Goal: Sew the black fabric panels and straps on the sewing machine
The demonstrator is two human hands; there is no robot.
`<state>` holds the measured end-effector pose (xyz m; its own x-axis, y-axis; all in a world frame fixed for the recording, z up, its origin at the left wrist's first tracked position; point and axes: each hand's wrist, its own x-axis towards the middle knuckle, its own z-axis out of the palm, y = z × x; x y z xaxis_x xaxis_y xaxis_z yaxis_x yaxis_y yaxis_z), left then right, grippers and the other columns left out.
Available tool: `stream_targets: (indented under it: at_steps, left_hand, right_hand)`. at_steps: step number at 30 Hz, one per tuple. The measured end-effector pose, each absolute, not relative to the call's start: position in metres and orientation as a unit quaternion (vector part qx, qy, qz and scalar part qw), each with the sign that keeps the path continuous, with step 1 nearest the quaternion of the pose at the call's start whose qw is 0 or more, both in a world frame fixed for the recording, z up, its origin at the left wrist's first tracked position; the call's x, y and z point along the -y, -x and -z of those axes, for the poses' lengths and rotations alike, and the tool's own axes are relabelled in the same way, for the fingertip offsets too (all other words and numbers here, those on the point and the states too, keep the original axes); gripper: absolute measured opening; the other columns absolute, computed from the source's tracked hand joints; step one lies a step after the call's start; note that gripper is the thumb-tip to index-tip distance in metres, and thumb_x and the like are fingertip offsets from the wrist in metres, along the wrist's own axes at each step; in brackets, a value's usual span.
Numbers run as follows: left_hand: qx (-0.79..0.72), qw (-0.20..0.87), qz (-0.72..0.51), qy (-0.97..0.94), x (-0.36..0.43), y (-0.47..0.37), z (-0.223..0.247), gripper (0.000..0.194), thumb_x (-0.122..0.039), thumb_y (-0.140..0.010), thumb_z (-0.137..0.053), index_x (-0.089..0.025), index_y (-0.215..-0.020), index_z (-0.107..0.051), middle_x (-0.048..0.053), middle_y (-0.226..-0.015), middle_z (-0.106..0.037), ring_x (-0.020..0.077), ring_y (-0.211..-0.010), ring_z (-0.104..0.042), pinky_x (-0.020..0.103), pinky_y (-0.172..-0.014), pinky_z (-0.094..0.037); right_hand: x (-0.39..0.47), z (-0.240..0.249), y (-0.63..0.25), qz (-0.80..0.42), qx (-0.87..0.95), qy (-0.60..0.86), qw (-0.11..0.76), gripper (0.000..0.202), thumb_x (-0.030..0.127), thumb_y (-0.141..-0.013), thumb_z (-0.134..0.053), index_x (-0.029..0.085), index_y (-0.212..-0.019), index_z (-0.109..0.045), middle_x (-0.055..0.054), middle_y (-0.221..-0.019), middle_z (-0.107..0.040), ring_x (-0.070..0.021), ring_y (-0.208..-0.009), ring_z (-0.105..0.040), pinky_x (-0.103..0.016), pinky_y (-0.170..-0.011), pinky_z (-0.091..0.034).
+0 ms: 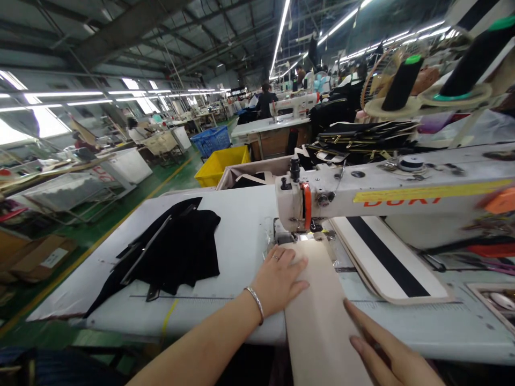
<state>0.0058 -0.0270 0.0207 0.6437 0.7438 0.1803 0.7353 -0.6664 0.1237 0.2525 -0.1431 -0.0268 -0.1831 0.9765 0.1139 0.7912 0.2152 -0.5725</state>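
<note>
A long beige fabric panel (pixel 317 305) runs from the sewing machine (pixel 298 203) toward me, its far end under the machine's needle area. My left hand (pixel 284 276) lies flat on the panel's left edge, fingers spread, close to the presser foot. At the panel's right edge is my right hand (pixel 382 343), thumb and fingers along the border; its grip underneath is partly hidden. To the right, under the machine arm, lies a stack of white panels with a black stripe (pixel 386 257).
Black fabric pieces with a zipper (pixel 181 246) lie on the table's left side. Behind the machine are a yellow crate (pixel 223 163), a blue basket (pixel 211 140) and piled black pieces (pixel 362 136). Black thread cones (pixel 403 83) stand at upper right. Other people sit farther back.
</note>
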Motion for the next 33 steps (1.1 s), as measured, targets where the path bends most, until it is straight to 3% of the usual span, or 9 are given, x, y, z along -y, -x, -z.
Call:
stream_targets:
  at_steps: [4,16,20,24,28,31,33]
  left_hand:
    - [-0.409,0.022,-0.122,-0.904,0.015,0.002,-0.01,0.048,-0.044,-0.092,-0.051,-0.025,-0.136,-0.044,0.009,-0.137,-0.043,0.026,-0.13,-0.037,0.051,-0.115,-0.024]
    - [-0.409,0.032,-0.134,-0.902,0.003,0.002,-0.006,0.045,-0.04,-0.094,-0.049,-0.024,-0.136,-0.044,0.009,-0.141,-0.042,0.0256,-0.133,-0.036,0.05,-0.115,-0.025]
    - [-0.416,0.038,-0.135,-0.899,0.006,-0.002,-0.006,0.044,-0.037,-0.094,-0.049,-0.023,-0.136,-0.045,0.009,-0.142,-0.042,0.0248,-0.134,-0.035,0.05,-0.116,-0.024]
    - [-0.379,0.063,-0.11,-0.917,0.009,0.023,-0.023,0.043,-0.037,-0.097,-0.045,-0.023,-0.138,-0.043,0.005,-0.142,-0.045,0.0185,-0.133,-0.039,0.039,-0.115,-0.029]
    - [-0.612,-0.044,-0.055,-0.787,0.002,0.104,-0.054,0.036,-0.023,-0.098,-0.038,-0.027,-0.133,-0.049,0.001,-0.134,-0.054,0.0133,-0.126,-0.047,0.028,-0.111,-0.034]
    - [-0.746,-0.096,-0.02,-0.659,-0.002,0.167,-0.068,0.034,-0.021,-0.095,-0.041,-0.013,-0.124,-0.056,0.016,-0.121,-0.06,0.0262,-0.114,-0.056,0.041,-0.1,-0.043]
    - [-0.777,-0.088,0.006,-0.623,-0.003,0.193,-0.068,0.028,-0.025,-0.09,-0.05,-0.01,-0.11,-0.063,0.017,-0.103,-0.066,0.0291,-0.098,-0.063,0.041,-0.087,-0.05]
  right_hand:
    - [0.124,0.013,-0.236,-0.201,0.751,0.579,0.244,0.052,0.037,-0.091,-0.042,0.02,-0.139,-0.045,-0.007,-0.129,-0.055,-0.0244,-0.118,-0.052,-0.038,-0.094,-0.048]
    - [0.114,0.019,-0.235,-0.243,0.739,0.591,0.215,0.055,0.042,-0.093,-0.036,0.016,-0.14,-0.042,-0.007,-0.129,-0.055,-0.0207,-0.117,-0.054,-0.034,-0.096,-0.046]
    - [0.116,0.024,-0.238,-0.213,0.755,0.584,0.207,0.054,0.041,-0.093,-0.036,0.017,-0.141,-0.04,-0.007,-0.123,-0.061,-0.0211,-0.11,-0.06,-0.032,-0.088,-0.053]
    - [0.107,0.026,-0.246,-0.11,0.81,0.538,0.206,0.041,0.038,-0.092,-0.04,0.024,-0.125,-0.058,-0.007,-0.111,-0.068,-0.0223,-0.089,-0.068,-0.032,-0.071,-0.059]
    - [0.072,0.019,-0.235,-0.02,0.857,0.462,0.229,0.032,0.044,-0.09,-0.045,0.031,-0.112,-0.064,-0.004,-0.113,-0.064,-0.0252,-0.101,-0.061,-0.043,-0.089,-0.051]
    - [0.044,0.018,-0.217,0.019,0.865,0.445,0.231,0.041,0.048,-0.09,-0.047,0.028,-0.123,-0.058,-0.005,-0.126,-0.057,-0.0274,-0.114,-0.053,-0.049,-0.098,-0.043]
    - [0.033,0.023,-0.21,0.034,0.868,0.44,0.227,0.046,0.048,-0.09,-0.047,0.025,-0.129,-0.054,-0.006,-0.131,-0.054,-0.0276,-0.117,-0.05,-0.049,-0.1,-0.039]
